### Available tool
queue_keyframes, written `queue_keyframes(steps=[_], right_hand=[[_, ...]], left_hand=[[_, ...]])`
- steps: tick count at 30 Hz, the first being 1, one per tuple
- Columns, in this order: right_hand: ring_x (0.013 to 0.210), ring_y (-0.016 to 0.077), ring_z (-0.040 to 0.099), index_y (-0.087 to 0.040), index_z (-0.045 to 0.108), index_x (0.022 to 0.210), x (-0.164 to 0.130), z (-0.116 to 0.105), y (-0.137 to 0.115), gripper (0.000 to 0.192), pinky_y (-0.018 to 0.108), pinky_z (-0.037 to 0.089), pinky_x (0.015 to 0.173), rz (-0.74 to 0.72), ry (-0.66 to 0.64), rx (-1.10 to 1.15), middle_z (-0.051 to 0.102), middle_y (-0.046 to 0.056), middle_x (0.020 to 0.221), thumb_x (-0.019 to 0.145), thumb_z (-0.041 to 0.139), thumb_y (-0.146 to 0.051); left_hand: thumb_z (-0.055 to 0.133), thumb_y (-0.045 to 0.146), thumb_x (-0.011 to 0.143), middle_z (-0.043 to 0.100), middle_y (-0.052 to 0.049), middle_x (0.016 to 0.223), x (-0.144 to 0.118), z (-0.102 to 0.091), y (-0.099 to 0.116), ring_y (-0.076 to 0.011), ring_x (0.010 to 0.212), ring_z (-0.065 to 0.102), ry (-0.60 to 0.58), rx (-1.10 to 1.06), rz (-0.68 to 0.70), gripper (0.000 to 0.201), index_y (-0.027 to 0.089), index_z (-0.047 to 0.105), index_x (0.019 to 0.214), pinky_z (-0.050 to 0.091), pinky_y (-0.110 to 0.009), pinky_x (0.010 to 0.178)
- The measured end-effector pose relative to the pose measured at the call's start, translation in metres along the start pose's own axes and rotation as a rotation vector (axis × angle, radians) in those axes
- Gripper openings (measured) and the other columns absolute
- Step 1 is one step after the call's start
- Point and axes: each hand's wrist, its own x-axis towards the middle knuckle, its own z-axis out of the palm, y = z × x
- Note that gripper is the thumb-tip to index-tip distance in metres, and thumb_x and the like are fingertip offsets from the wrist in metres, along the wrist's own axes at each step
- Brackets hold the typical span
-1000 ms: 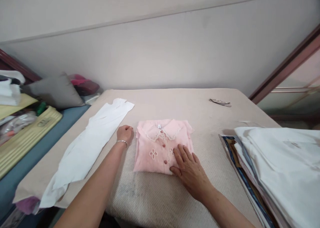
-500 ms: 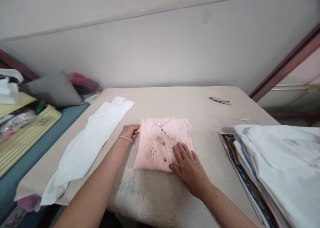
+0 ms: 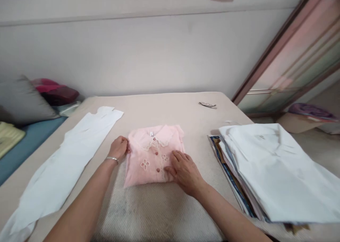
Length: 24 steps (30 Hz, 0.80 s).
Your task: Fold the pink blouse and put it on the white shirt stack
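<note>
Blouse (image 3: 152,157) in pink lies folded in front of me, at about the middle of the table (image 3: 164,109), its collar (image 3: 145,141) toward the far side. My left hand (image 3: 118,147) is closed on its left edge near the collar, with some fingertips hidden at the cloth; a bracelet (image 3: 112,159) circles that wrist. My right hand (image 3: 186,173) rests palm down on the near right part of the front, fingers laid over the fabric and clenched on nothing that I can see. Its thumb reaches close to the nearest button (image 3: 158,170). Round buttons run down the front in a line, and a cut-out flower (image 3: 145,164) with a pale edge sits left of them; a second one shows beside my right fingers. A small white label (image 3: 151,133) shows at the neck.

Left of the blouse, apart from it, a white garment (image 3: 69,153) stretches from the far side to the near left. On the right lies a pile of clothes (image 3: 233,183), a white shirt (image 3: 278,174) on top. Glasses (image 3: 208,105) lie on the far part, right of the middle. Past the left side a grey cushion (image 3: 26,100) leans next to a dark red and pink bundle (image 3: 54,92) above a blue surface (image 3: 37,137). A pale wall (image 3: 138,57) rises behind the table.
</note>
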Motion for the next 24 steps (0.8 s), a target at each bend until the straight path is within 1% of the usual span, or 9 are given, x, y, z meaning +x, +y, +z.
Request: queue_keyframes(steps=[2, 5, 7, 10, 14, 17, 19, 21, 24], right_hand=[[0.122, 0.0272, 0.055, -0.017, 0.063, 0.119, 0.003, -0.006, 0.001, 0.039, 0.042, 0.039, 0.104, 0.029, 0.014, 0.025, 0.062, 0.013, 0.129, 0.102, 0.045, -0.046], [0.104, 0.0234, 0.061, -0.019, 0.064, 0.099, 0.007, -0.012, 0.006, 0.027, 0.036, 0.042, 0.091, 0.119, 0.017, 0.023, 0.067, 0.009, 0.108, 0.102, 0.047, -0.04], [0.093, 0.021, 0.062, -0.02, 0.062, 0.098, 0.013, -0.013, 0.013, 0.023, 0.032, 0.041, 0.08, 0.218, 0.037, 0.014, 0.066, 0.007, 0.102, 0.101, 0.047, -0.037], [0.084, 0.018, 0.062, -0.022, 0.061, 0.105, 0.029, -0.014, 0.031, 0.025, 0.028, 0.037, 0.069, 0.379, 0.095, 0.018, 0.065, 0.006, 0.103, 0.103, 0.04, -0.036], [0.088, 0.0187, 0.063, -0.021, 0.06, 0.113, 0.066, -0.017, 0.057, 0.031, 0.029, 0.039, 0.072, 0.594, 0.176, 0.056, 0.066, 0.009, 0.109, 0.102, 0.036, -0.036], [0.094, 0.022, 0.065, -0.02, 0.063, 0.113, 0.095, -0.018, 0.065, 0.03, 0.031, 0.042, 0.078, 0.73, 0.178, 0.14, 0.068, 0.012, 0.109, 0.097, 0.044, -0.035], [0.098, 0.0246, 0.064, -0.018, 0.068, 0.105, 0.108, -0.018, 0.067, 0.025, 0.033, 0.043, 0.081, 0.767, 0.143, 0.232, 0.07, 0.014, 0.105, 0.093, 0.05, -0.032], [0.099, 0.025, 0.065, -0.017, 0.07, 0.092, 0.117, -0.015, 0.069, 0.019, 0.033, 0.044, 0.081, 0.765, 0.112, 0.319, 0.071, 0.015, 0.101, 0.09, 0.055, -0.028], [0.083, 0.0197, 0.066, -0.016, 0.069, 0.076, 0.121, -0.012, 0.073, 0.017, 0.028, 0.045, 0.073, 0.753, 0.067, 0.449, 0.072, 0.012, 0.085, 0.086, 0.057, -0.022]], left_hand=[[0.046, 0.04, 0.086, 0.064, -0.001, 0.059, -0.003, -0.002, 0.002, -0.0194, 0.057, 0.062, -0.04, 0.031, 0.046, 0.025, 0.022, 0.058, 0.073, 0.039, -0.028, 0.059], [0.047, 0.057, 0.086, 0.061, -0.001, 0.058, -0.006, -0.001, 0.004, -0.0196, 0.061, 0.058, -0.049, 0.225, 0.177, 0.042, 0.023, 0.052, 0.062, 0.035, -0.029, 0.061], [0.047, 0.059, 0.085, 0.059, 0.0, 0.057, -0.007, 0.003, 0.003, -0.0188, 0.061, 0.055, -0.032, 0.347, 0.231, 0.044, 0.024, 0.047, 0.06, 0.031, -0.029, 0.06], [0.045, 0.055, 0.087, 0.056, 0.0, 0.058, -0.006, 0.009, -0.002, -0.018, 0.061, 0.053, -0.022, 0.395, 0.248, 0.041, 0.024, 0.045, 0.061, 0.028, -0.029, 0.059], [0.043, 0.053, 0.089, 0.056, 0.001, 0.059, -0.004, 0.011, -0.007, -0.0182, 0.062, 0.054, -0.051, 0.346, 0.251, 0.037, 0.024, 0.047, 0.066, 0.028, -0.028, 0.06], [0.042, 0.05, 0.089, 0.057, 0.001, 0.06, -0.004, 0.007, -0.006, -0.0183, 0.063, 0.055, -0.081, 0.298, 0.221, 0.035, 0.023, 0.049, 0.068, 0.029, -0.028, 0.06], [0.042, 0.049, 0.089, 0.058, 0.0, 0.061, -0.004, 0.005, -0.006, -0.0181, 0.064, 0.055, -0.087, 0.287, 0.207, 0.034, 0.023, 0.05, 0.068, 0.029, -0.028, 0.059], [0.043, 0.048, 0.089, 0.058, 0.0, 0.062, -0.003, 0.004, -0.005, -0.0179, 0.064, 0.054, -0.084, 0.279, 0.199, 0.034, 0.023, 0.05, 0.067, 0.029, -0.028, 0.059], [0.045, 0.049, 0.088, 0.056, 0.001, 0.061, -0.003, 0.005, -0.006, -0.0176, 0.063, 0.052, -0.075, 0.264, 0.186, 0.034, 0.023, 0.049, 0.066, 0.028, -0.028, 0.058]])
